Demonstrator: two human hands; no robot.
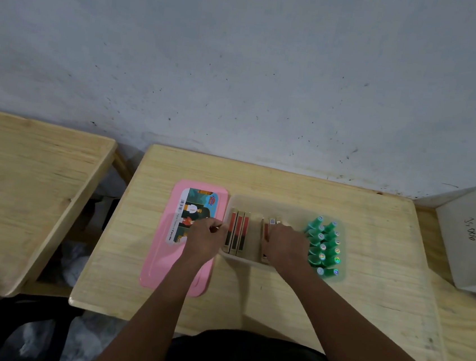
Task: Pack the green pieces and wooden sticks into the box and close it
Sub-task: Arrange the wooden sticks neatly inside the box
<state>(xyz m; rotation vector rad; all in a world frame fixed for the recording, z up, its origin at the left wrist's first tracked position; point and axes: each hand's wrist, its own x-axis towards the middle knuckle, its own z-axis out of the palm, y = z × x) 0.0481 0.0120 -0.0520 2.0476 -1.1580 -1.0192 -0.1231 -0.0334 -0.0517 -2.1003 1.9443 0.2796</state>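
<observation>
Box (257,204) open on desk (370,253), green pieces (324,245) packed at its right end. Left hand (204,240) curled by left sticks (237,233), right hand (285,250) pressing down on others, grip can't tell tbh. Prob best to nudge sticks flush b4 grabbing pink lid (162,248).

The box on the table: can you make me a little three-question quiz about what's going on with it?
1. True or false: the pink lid already covers the clear box.
2. Which end of the box holds the green pieces: A left, B right?
3. Which hand rests on the wooden sticks nearer the green pieces?

Key: 1 false, it lies beside the box. 2 B. 3 the right hand; the left hand is by the lid.
</observation>
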